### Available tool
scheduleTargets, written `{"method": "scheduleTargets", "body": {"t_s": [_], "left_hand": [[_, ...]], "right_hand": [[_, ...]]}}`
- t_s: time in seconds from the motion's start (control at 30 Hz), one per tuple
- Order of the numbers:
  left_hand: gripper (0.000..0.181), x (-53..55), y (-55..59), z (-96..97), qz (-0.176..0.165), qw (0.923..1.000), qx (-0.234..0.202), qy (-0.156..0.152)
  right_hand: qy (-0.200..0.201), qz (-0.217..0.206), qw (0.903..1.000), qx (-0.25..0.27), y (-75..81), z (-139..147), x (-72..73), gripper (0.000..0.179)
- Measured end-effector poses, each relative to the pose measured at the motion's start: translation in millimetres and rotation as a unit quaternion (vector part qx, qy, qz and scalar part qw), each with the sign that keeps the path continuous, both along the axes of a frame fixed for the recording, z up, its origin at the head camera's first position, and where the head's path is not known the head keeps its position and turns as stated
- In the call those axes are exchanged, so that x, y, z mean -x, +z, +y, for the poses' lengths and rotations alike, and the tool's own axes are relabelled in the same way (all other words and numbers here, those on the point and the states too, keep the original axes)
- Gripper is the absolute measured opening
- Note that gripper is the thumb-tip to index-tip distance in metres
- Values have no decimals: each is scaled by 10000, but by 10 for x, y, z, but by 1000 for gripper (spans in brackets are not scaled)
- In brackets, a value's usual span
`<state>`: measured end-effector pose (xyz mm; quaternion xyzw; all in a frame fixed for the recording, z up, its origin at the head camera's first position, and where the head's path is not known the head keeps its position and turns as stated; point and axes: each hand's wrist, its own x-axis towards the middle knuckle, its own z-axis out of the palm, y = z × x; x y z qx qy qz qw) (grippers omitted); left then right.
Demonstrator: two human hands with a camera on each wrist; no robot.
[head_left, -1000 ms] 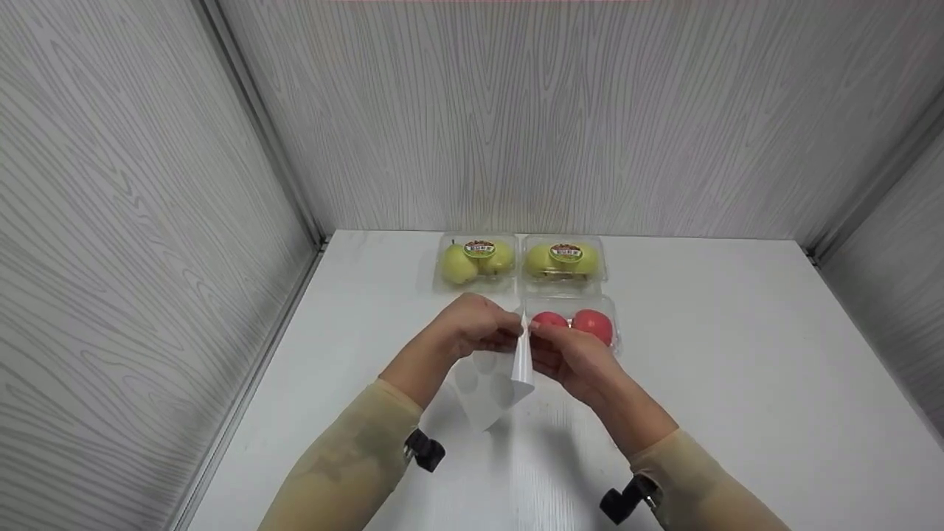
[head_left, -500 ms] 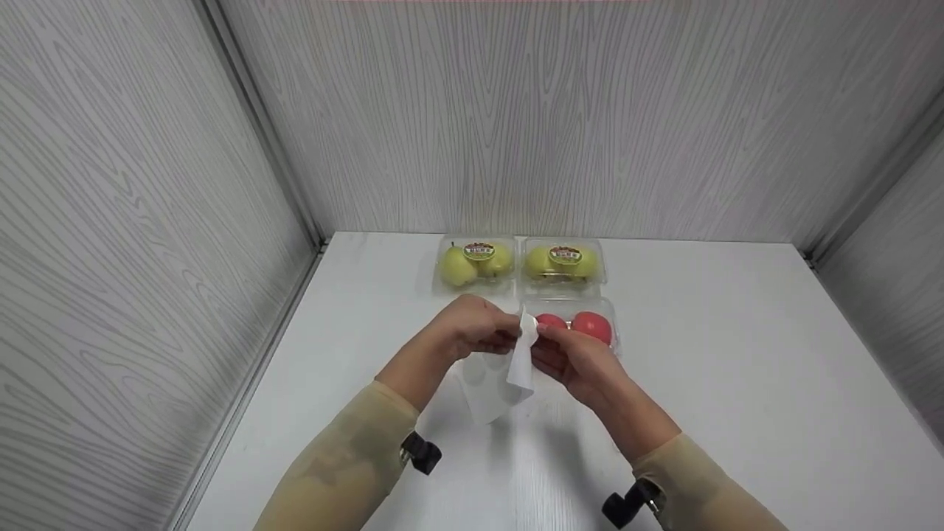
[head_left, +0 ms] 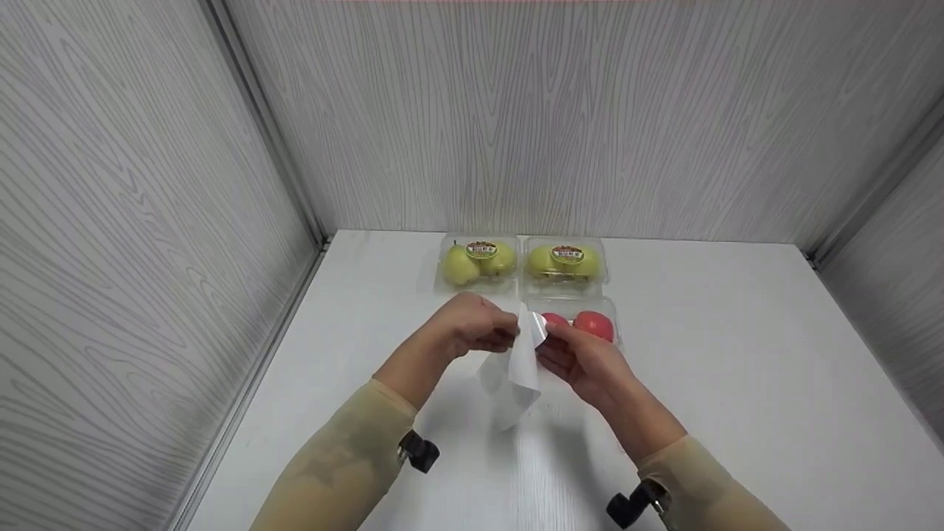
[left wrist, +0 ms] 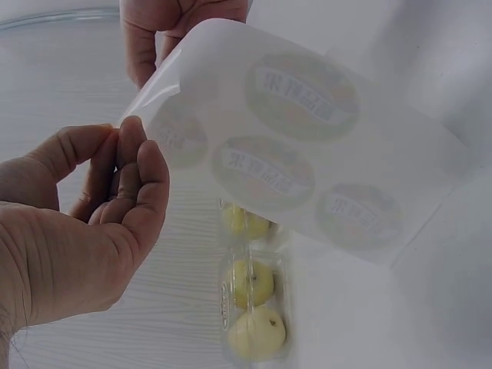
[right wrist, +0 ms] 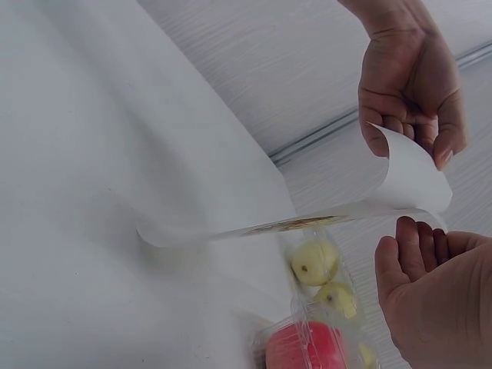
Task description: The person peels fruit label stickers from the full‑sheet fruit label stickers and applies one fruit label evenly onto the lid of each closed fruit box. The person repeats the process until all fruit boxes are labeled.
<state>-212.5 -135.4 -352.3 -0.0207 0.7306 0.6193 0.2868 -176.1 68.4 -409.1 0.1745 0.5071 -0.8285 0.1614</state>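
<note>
Between my hands hangs a thin white sticker sheet (head_left: 522, 361). Oval labels (left wrist: 265, 174) show faintly through it in the left wrist view. My left hand (head_left: 472, 322) pinches its upper edge between thumb and fingers. The right hand (head_left: 590, 361) pinches a glossy curled edge (head_left: 540, 329) at the sheet's right side, thumb on top and fingers beneath. In the right wrist view, part of the sheet bends up as a white flap (right wrist: 415, 173) toward the left hand, while the rest stretches away nearly edge-on. Printed colour (right wrist: 296, 223) shows along that part.
Behind the hands, two clear boxes of yellow-green pears (head_left: 461, 265) stand side by side, each with an oval label (head_left: 568, 254) on its lid. Nearer, a clear box (head_left: 582, 302) holds red round fruits (head_left: 594, 326), partly behind the right hand. Panels enclose the white table (head_left: 737, 369).
My right hand has shifted slightly right, away from the left. A glossy curled edge now shows between them, and the sheet's lower part has swung right. The left hand stays nearly in place.
</note>
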Motion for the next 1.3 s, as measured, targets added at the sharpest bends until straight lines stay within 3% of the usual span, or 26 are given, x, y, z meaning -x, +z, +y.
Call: {"method": "scheduleTargets", "body": {"t_s": [0.57, 0.87, 1.3], "left_hand": [[13, 0, 100, 18, 97, 9997, 158, -127], [16, 8, 97, 1, 83, 9999, 111, -101], [17, 1, 124, 17, 32, 9999, 111, -67]], "right_hand": [[-97, -129, 9993, 350, 2, 172, 28, 14], [-214, -122, 9990, 385, -11, 294, 25, 21], [-406, -309, 9966, 639, 9, 470, 8, 14]]}}
